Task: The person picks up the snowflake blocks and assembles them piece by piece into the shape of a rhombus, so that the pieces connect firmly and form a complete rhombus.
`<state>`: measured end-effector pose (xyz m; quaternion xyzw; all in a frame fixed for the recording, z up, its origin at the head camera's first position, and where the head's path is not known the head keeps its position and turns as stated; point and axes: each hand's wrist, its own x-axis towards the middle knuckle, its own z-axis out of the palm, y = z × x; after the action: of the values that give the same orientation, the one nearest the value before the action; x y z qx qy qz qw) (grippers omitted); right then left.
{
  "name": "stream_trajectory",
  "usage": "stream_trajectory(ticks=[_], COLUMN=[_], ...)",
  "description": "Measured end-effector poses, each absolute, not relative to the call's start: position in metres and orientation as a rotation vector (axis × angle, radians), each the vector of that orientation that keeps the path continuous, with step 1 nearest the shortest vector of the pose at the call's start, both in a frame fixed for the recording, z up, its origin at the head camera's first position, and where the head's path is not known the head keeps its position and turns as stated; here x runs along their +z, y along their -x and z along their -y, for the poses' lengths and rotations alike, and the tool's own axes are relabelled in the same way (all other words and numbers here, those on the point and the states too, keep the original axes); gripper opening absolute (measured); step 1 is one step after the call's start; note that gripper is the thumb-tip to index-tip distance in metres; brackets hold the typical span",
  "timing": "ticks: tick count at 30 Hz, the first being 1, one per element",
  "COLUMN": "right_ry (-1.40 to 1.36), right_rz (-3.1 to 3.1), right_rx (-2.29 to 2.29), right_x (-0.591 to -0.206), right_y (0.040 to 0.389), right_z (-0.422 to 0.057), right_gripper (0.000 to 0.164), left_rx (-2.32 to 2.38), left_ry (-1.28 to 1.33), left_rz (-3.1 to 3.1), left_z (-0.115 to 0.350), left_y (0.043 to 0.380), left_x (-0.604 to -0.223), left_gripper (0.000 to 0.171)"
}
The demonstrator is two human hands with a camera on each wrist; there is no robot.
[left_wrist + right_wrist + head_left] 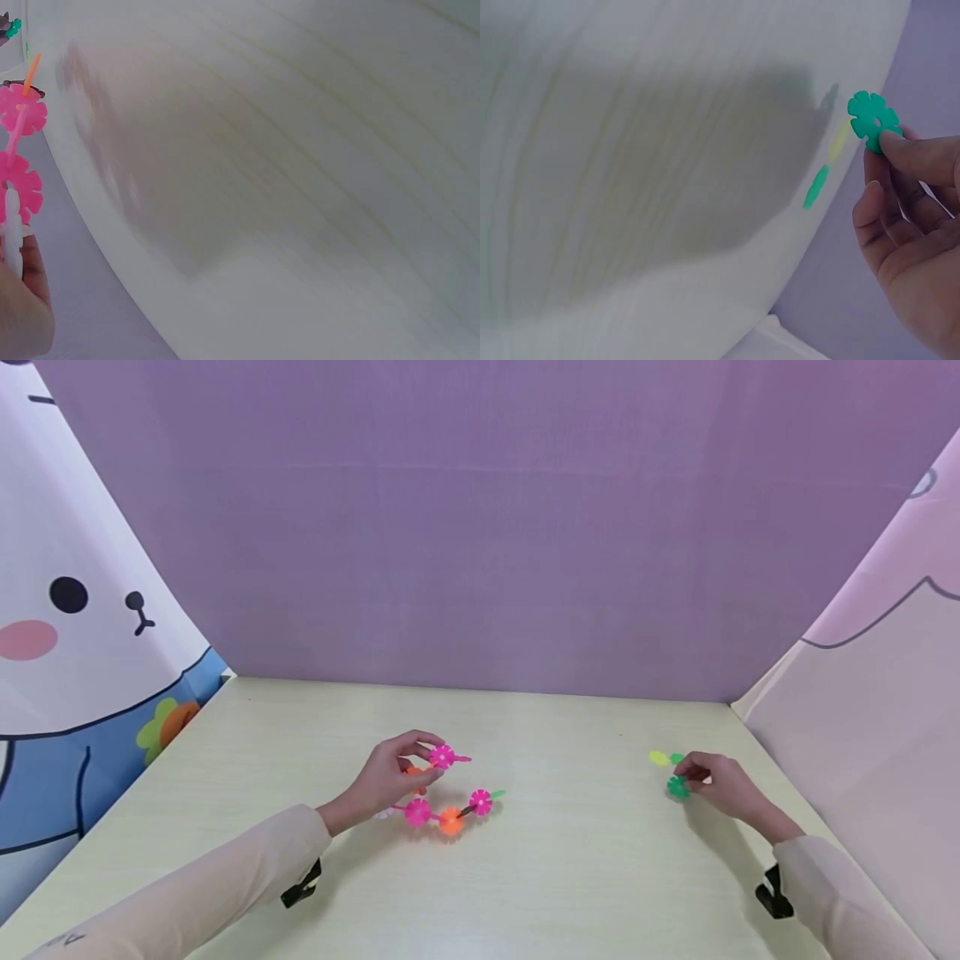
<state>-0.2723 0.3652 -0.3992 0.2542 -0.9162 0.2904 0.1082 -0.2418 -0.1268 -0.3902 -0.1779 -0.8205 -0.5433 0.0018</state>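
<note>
My left hand (393, 768) holds a curved chain of snowflake discs, flower-shaped plastic pieces slotted edge to edge. A pink disc (442, 757) shows at the fingertips. Below the hand the chain curves through another pink disc (417, 812), an orange disc (451, 821) and a third pink disc (481, 802), ending in a light green disc (498, 794). Fingers hide part of it; the left wrist view catches pink discs (22, 109) at its edge. At the right, my right hand (720, 783) pinches a single green snowflake disc (872, 120) between thumb and fingers.
Just beyond the right hand, a yellow disc (659, 758) and another green disc (677, 758) lie on the pale wooden table (570, 860). A purple panel (487, 527) stands along the back edge, with printed cloth (90, 677) on the left side and more on the right.
</note>
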Motion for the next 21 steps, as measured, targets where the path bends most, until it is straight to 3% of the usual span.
stream_trajectory(ticks=[21], right_ry=[-0.535], right_rz=[2.728], right_rx=[1.378], right_x=[-0.389], right_y=[0.264], right_z=[-0.268], right_gripper=[0.015], left_rx=[-1.688], left_ry=[0.563], left_rz=[2.571], left_z=[0.123], left_y=[0.241], left_x=[-0.390], left_gripper=[0.036])
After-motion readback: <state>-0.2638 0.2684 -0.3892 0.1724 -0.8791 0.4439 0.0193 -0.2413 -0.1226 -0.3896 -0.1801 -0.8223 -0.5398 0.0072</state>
